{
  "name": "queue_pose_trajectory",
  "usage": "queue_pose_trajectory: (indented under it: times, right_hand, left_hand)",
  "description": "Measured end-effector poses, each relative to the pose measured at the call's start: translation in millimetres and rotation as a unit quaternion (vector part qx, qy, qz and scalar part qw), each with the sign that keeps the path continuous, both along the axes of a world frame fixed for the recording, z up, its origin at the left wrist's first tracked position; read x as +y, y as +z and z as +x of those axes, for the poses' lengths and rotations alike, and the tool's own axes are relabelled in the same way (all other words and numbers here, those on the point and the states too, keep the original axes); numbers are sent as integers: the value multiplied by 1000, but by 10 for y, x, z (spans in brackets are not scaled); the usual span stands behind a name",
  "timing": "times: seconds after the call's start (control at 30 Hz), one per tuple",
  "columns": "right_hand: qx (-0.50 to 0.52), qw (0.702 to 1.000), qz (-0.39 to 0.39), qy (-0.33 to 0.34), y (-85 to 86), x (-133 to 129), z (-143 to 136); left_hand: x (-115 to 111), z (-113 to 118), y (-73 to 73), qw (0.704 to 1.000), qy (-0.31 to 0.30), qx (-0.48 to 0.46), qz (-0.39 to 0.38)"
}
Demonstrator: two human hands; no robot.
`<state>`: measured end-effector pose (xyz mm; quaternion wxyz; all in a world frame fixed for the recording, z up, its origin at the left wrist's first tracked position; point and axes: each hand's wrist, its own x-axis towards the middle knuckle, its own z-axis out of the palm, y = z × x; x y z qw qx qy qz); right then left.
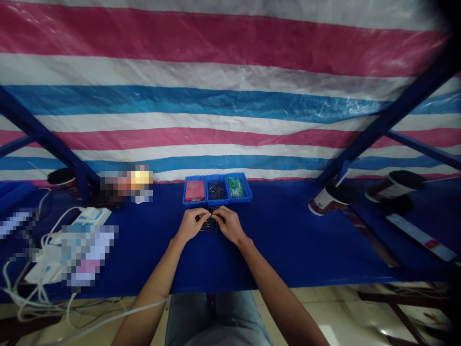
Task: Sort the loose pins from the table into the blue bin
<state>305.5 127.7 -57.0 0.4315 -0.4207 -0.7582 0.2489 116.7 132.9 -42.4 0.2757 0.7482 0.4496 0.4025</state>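
My left hand and my right hand meet over the blue tabletop, fingertips pinched close together. What they hold, if anything, is too small to make out. Beneath and between them lies a small pile of thin dark screws, partly hidden by the fingers. Just beyond the hands, three small blue bins stand side by side. The left bin holds pink-red flat pieces. Many dark screws fill the middle bin. Green and clear small pieces lie in the right bin.
On the left are a white power strip, tangled white cables and blurred items. Dark-lidded tubs stand at the right, near a long white strip. Blue frame posts rise at both sides before a striped sheet.
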Motion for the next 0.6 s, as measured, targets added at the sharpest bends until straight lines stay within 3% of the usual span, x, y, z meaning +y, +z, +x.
queue_pose_trajectory:
  times: [0.6]
  right_hand:
    - [24,1000,11,-1,-14,6,-4]
  left_hand:
    - [26,-20,-47,1000,-26,8,-1]
